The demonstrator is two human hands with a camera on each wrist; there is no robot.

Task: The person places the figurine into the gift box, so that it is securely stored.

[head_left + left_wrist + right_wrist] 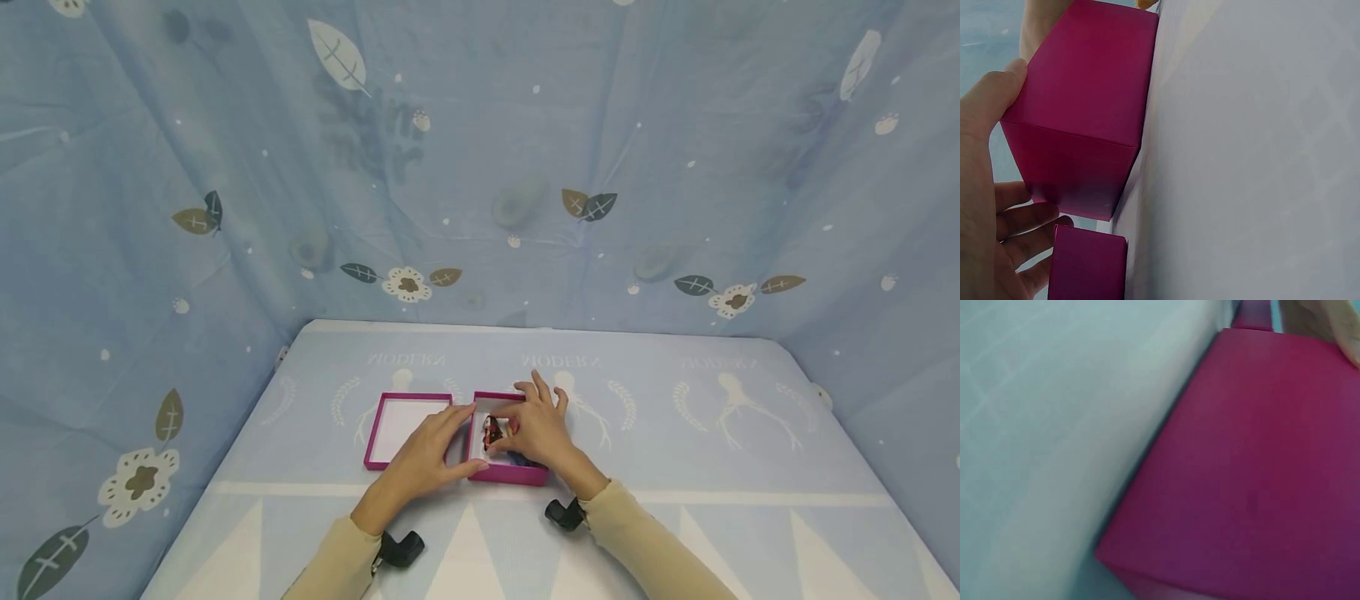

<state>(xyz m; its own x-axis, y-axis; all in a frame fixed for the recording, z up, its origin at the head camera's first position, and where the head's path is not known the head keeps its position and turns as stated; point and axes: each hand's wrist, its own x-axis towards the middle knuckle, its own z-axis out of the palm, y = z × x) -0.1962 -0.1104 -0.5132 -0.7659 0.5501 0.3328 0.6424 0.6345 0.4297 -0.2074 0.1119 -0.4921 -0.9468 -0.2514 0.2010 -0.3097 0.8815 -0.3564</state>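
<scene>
An open magenta box (508, 474) stands in front of me, its inside pale. Small things lie in it, among them a dark figurine (491, 432) with red and white parts. My right hand (542, 429) reaches in over the right side, thumb and index finger at the two ends of this figurine, the other fingers raised. More coloured items under the palm are partly hidden. My left hand (426, 450) holds the box by its left side, thumb at the near corner, fingers along the left wall; the left wrist view shows the thumb (1004, 84) on the box's edge.
Left of the box lies a magenta-rimmed lid (411, 396) with its white inside up, partly behind my left hand. The table (675, 450) has a pale patterned cloth. A blue patterned curtain (480, 167) hangs behind and at both sides.
</scene>
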